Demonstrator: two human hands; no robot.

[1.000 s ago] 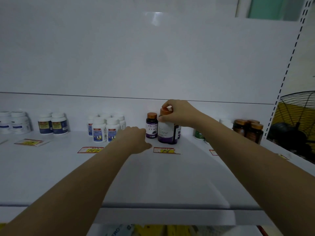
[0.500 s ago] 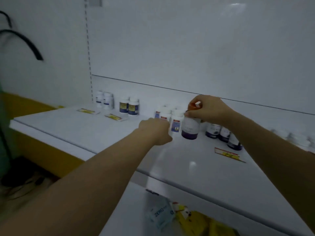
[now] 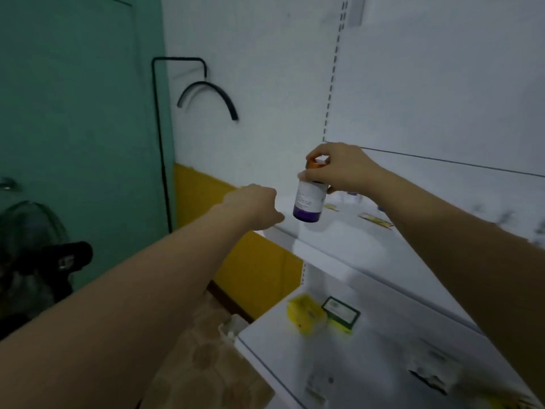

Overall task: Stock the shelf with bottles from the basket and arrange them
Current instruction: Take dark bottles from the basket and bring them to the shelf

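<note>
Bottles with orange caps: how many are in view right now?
1 bottle, held by its cap in the right hand at the shelf's left end; blurred shapes behind may be more.

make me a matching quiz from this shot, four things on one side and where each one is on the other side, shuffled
Things:
1. bottle
2. left hand
3. yellow box
4. yellow price tag

Places:
A. on the lower shelf
B. lying flat on the upper shelf
C. held at its cap end by the right hand
D. hovering over the upper shelf's left corner

Pairs: 1-C, 2-D, 3-A, 4-B
</note>
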